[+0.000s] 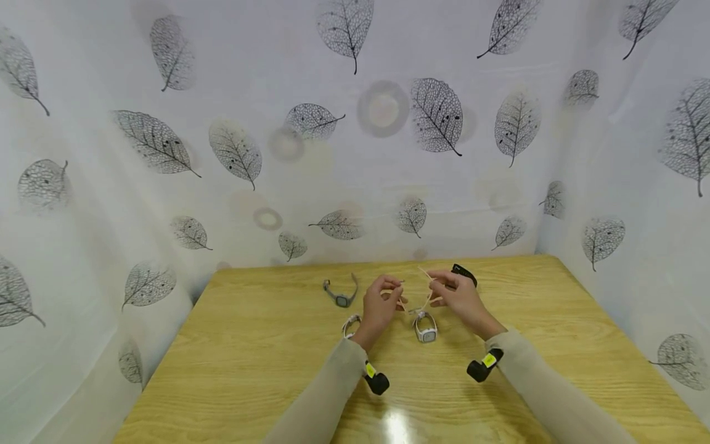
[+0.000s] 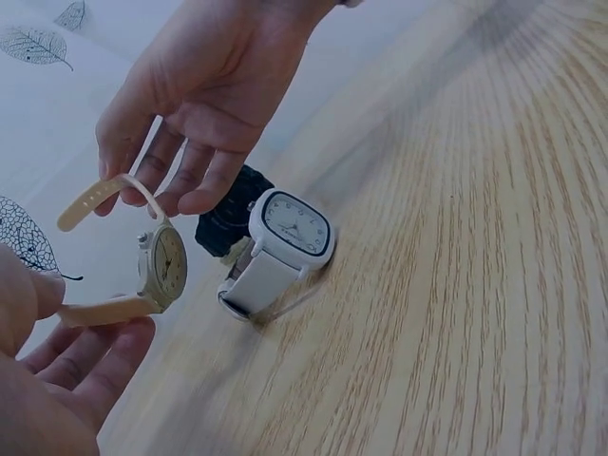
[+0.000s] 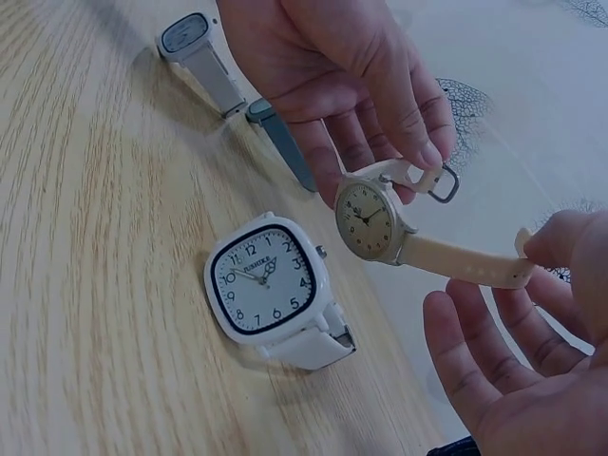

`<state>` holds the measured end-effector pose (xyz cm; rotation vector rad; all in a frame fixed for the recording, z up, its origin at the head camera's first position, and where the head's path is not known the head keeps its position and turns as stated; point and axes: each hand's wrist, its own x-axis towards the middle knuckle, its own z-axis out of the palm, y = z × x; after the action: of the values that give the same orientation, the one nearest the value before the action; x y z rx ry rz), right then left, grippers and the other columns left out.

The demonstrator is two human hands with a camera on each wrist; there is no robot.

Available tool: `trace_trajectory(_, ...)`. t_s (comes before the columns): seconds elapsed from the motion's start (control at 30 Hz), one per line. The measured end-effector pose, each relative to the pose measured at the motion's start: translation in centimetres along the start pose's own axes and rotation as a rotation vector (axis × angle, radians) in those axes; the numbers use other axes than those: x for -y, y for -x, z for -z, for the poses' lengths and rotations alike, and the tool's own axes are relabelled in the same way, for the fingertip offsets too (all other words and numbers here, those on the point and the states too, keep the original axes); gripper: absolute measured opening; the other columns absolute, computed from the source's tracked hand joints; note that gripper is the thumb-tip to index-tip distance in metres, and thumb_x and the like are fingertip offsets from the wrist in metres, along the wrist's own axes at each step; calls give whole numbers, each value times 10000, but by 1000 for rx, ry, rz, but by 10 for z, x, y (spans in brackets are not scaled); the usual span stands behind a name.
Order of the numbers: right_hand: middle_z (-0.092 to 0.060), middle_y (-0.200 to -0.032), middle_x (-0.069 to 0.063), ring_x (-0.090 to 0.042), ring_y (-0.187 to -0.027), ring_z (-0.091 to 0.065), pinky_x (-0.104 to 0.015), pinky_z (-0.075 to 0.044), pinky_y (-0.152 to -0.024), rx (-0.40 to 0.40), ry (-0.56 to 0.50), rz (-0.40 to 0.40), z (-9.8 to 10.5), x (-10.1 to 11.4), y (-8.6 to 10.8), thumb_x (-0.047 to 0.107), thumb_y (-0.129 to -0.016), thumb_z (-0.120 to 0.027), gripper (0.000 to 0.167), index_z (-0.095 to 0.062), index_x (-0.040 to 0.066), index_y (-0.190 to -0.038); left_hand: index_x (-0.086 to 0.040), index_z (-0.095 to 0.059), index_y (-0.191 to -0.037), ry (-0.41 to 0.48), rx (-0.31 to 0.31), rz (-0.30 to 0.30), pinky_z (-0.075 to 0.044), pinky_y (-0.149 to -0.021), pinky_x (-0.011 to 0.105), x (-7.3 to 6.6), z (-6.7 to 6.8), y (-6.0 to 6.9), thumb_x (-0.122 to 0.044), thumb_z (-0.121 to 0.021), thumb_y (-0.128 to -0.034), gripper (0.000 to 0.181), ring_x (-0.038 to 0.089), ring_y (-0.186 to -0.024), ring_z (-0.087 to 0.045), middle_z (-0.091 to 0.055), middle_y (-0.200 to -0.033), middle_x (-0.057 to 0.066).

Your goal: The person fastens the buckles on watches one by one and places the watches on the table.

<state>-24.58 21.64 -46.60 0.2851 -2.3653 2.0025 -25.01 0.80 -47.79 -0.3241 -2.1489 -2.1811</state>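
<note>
Cream watch (image 3: 366, 220), in right wrist view, is held above the table (image 3: 104, 266), its buckle end (image 3: 426, 180) pinched by the left hand (image 3: 347, 76), holed end (image 3: 461, 268) by the right hand (image 3: 541, 399). Left wrist view: a white watch (image 2: 296, 226) is set nearby. Head view: a grey watch (image 1: 342, 301) is placed farther left.

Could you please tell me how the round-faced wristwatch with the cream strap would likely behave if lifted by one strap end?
The cream strap would probably flex, since its holed half curves near the right hand. The round, silver-rimmed case, joining both strap halves, would likely swing downward. The strap's smooth-looking surface might slip from a light grip.
</note>
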Motion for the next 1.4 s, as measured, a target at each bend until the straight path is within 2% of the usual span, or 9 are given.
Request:
trace_trajectory(0.13,-648,-1114,-285,-255,-876,-688,-472,-620,-795,0,5,6,2,2,0,157,-1048,-622,353,-607,-2,-1363,22,-607,-1060,18,-23,-16,-634,-687,451,0,-1,-2,10,-632,-1005,62,422,-846,-730,-625,-990,154)
trace_trajectory(0.33,-686,-1022,-161,-243,-855,-682,-450,-627,-763,-10,3,34,3,11,-2,185,-1037,-646,325,-634,-22,-1287,19,-589,-1081,55,-76,-45,-630,-641,353,-2,1,-10,-30,-677,-988,137,316,-761,-745,-657,-990,137)
trace_trajectory(0.57,-682,-1006,-137,-326,-912,-684,-414,-627,-779,4,27,60,4,19,-3,251,-1028,-664,373,-643,-11,-1293,7,-653,-1256,107,-94,16,-633,-703,353,-11,4,-13,-98,-741,-960,326,258,-774,-754,-716,-1012,131)
trace_trajectory(0.7,-670,-1012,-130,-402,-965,-665,-407,-625,-792,10,41,51,4,21,-2,242,-1027,-665,370,-645,-9,-1299,7,-734,-1188,107,-74,45,-631,-730,347,-13,5,-13,-125,-761,-949,274,225,-807,-758,-759,-1008,124)
trace_trajectory(0.9,-663,-1069,-143,-365,-985,-665,-410,-623,-807,22,72,67,6,20,0,227,-1034,-653,377,-642,-22,-1317,5,-769,-1119,144,-31,60,-629,-773,383,-10,8,-12,-142,-774,-940,231,258,-878,-757,-760,-1042,170)
trace_trajectory(1.0,-664,-1107,-164,-401,-1014,-654,-414,-621,-811,34,90,78,6,19,1,232,-1035,-652,377,-648,-14,-1321,7,-758,-1131,167,-5,63,-626,-797,392,-10,10,-12,-166,-774,-943,256,259,-910,-750,-748,-1066,182)
trace_trajectory(1.2,-665,-1159,-193,-452,-1024,-648,-415,-618,-821,67,124,96,6,16,1,241,-1029,-661,356,-675,27,-1313,14,-740,-1150,197,48,23,-622,-816,387,-15,9,-11,-152,-756,-958,255,263,-943,-739,-720,-1109,220)
trace_trajectory(1.3,-668,-1175,-200,-447,-989,-660,-420,-616,-826,75,133,111,5,16,1,229,-1028,-662,345,-679,30,-1309,30,-738,-1139,194,62,3,-621,-819,389,-17,7,-12,-109,-747,-958,229,292,-947,-739,-703,-1129,273)
trace_trajectory(1.4,-670,-1198,-191,-452,-984,-658,-422,-615,-830,82,145,114,4,15,1,229,-1029,-660,332,-685,44,-1304,47,-734,-1126,182,64,-5,-620,-826,408,-18,6,-12,-81,-744,-954,214,339,-955,-734,-716,-1087,258)
